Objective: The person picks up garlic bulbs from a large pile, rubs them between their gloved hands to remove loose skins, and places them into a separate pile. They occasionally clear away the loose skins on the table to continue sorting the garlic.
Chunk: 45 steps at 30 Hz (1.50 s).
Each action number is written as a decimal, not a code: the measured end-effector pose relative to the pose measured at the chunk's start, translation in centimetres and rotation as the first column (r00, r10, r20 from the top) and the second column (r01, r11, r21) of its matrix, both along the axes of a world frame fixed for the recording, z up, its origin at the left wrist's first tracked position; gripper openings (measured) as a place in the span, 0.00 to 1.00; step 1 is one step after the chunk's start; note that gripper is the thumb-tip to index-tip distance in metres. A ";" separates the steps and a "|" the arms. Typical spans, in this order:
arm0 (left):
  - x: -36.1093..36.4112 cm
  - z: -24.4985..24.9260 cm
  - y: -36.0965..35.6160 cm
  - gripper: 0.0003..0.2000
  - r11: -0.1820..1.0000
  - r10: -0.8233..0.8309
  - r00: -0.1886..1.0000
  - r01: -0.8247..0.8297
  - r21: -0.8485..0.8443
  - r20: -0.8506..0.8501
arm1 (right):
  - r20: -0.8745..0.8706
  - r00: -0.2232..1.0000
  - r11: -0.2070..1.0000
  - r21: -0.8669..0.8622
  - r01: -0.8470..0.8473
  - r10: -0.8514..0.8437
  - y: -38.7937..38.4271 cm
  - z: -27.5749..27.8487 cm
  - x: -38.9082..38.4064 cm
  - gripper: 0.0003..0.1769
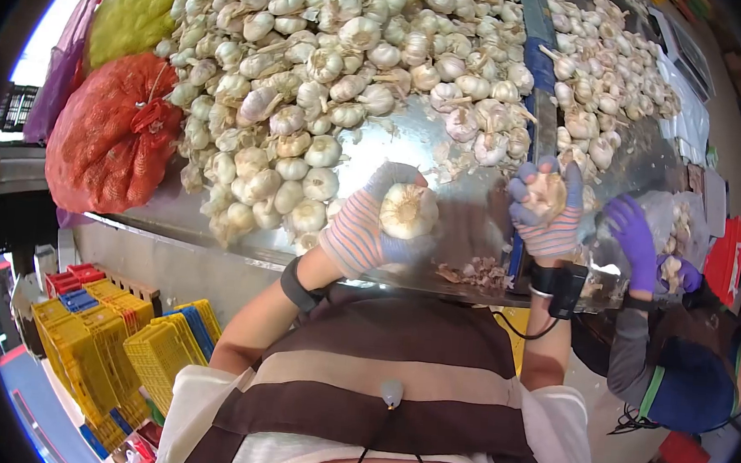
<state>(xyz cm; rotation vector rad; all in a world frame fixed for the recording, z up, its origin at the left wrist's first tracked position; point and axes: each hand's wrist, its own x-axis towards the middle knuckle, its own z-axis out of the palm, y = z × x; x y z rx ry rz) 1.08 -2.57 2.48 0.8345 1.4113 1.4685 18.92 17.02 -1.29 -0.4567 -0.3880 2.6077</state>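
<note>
My left hand [360, 229], in a striped glove, is closed around a large whitish garlic bulb [409, 211], its root end turned up toward me. My right hand [553, 233], gloved the same way, is raised over the blue divider side of the table. Its fingers curl around a second, browner garlic bulb [546, 196]. Beyond my left hand spreads a big heap of garlic bulbs [314, 62]. A smaller pile of garlic [610, 67] lies past the divider [539, 79]. Between my hands, peeled skins [478, 272] lie near the front edge of the metal table [463, 213].
A red mesh sack [112, 137] and a yellow-green sack [140, 9] stand at the left. Yellow crates [88, 331] are stacked on the floor below. On the right, a co-worker's purple-gloved hand [635, 239] works close to my right arm, by a plastic bag [681, 217].
</note>
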 end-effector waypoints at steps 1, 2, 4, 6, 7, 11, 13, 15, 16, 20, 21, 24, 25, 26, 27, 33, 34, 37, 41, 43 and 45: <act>0.2 0.5 0.1 0.29 0.999 -0.035 0.998 0.037 -0.031 0.057 | -0.045 0.999 0.999 0.034 -0.007 0.008 -0.6 -0.1 -0.3 0.19; 0.3 0.8 0.2 0.29 0.995 -0.067 0.991 0.075 -0.061 0.115 | -0.090 0.996 0.998 0.068 -0.013 0.019 -1.0 -0.2 -0.4 0.20; 0.6 0.8 0.4 0.29 0.996 -0.072 0.981 0.081 -0.043 0.180 | -0.057 0.998 0.997 0.079 -0.001 0.005 -1.4 -0.3 -0.4 0.19; 0.6 0.6 0.5 0.29 0.996 -0.081 0.966 0.090 -0.024 0.246 | 0.108 0.991 0.989 0.133 0.059 -0.074 -1.8 -0.6 -0.2 0.19; 0.4 0.2 0.4 0.30 0.994 -0.099 0.992 0.101 -0.032 0.081 | 0.109 0.991 0.989 0.135 0.064 -0.079 -2.0 -0.9 0.0 0.19; 0.7 -0.9 0.4 0.28 0.991 -0.092 0.992 0.099 0.085 -0.089 | 0.191 0.967 0.900 0.430 0.075 -0.171 -2.6 0.2 0.2 0.20; 0.8 -1.5 0.5 0.29 0.988 -0.102 0.995 0.103 0.113 -0.013 | 0.210 0.960 0.803 0.595 0.024 -0.184 -2.9 1.1 0.6 0.21; 0.7 -1.6 0.7 0.30 0.984 -0.118 0.991 0.108 0.142 0.063 | 0.237 0.962 0.730 0.681 -0.066 -0.134 -2.9 1.6 1.5 0.21; 0.6 -1.4 0.7 0.30 0.985 -0.113 0.993 0.114 0.132 -0.018 | 0.240 0.961 0.731 0.680 -0.066 -0.137 -3.1 2.4 2.4 0.21; 0.0 -0.5 0.2 0.30 0.981 -0.069 0.972 0.108 0.163 -0.227 | 0.860 0.461 -0.077 0.486 -0.871 0.218 -1.9 7.1 6.8 0.21; -0.2 -0.3 0.1 0.30 0.982 -0.060 0.972 0.097 0.159 -0.227 | 0.859 0.459 -0.084 0.487 -0.869 0.226 -2.7 7.3 7.2 0.21; 0.3 -0.3 0.4 0.33 0.996 -0.020 0.892 0.056 0.066 -0.452 | 0.894 0.387 -0.253 0.330 -0.909 -0.225 -5.0 7.7 7.3 0.24; 1.1 -0.8 0.9 0.33 0.998 -0.054 0.903 0.060 -0.001 -0.427 | 0.791 0.572 0.084 0.599 -0.796 -0.217 -6.1 7.6 5.6 0.25; 2.0 -1.6 1.4 0.34 0.996 -0.083 0.912 0.059 -0.071 -0.402 | 0.645 0.713 0.403 0.750 -0.525 -0.273 -7.0 7.3 3.9 0.26; 3.4 -4.1 2.1 0.35 0.984 -0.154 0.826 0.176 -0.012 -0.543 | 0.645 0.721 0.402 0.748 -0.528 -0.252 -7.5 6.5 2.4 0.26; 2.0 -3.6 0.8 0.33 0.898 -0.436 0.765 0.335 -0.284 -0.474 | 0.744 0.600 0.287 0.667 -0.687 -0.293 -1.8 -2.0 2.4 0.22; 0.6 -4.1 -0.2 0.31 0.874 -0.468 0.667 0.254 -0.414 -0.580 | 0.777 0.506 0.264 0.612 -0.745 -0.373 0.4 -3.2 3.9 0.20; -3.3 -3.0 -2.1 0.20 0.740 -0.611 0.458 0.040 -0.672 -0.646 | 0.567 0.182 -0.034 0.261 -0.965 -0.803 3.7 -1.0 5.3 0.19; -4.1 -6.4 -4.4 0.16 0.743 -0.636 0.314 -0.001 -0.670 -0.705 | 0.502 0.508 -0.339 0.394 -0.855 -0.700 0.5 0.8 0.4 0.19; -4.5 -7.4 -3.7 0.15 0.732 -0.650 0.321 0.024 -0.681 -0.688 | 0.702 0.595 -0.387 0.461 -0.798 -0.391 -3.0 -2.1 -3.0 0.17; -4.9 -8.1 -3.2 0.14 0.723 -0.665 0.345 0.075 -0.687 -0.662 | 0.722 0.684 -0.388 0.602 -0.697 -0.108 -6.7 -3.9 -6.8 0.19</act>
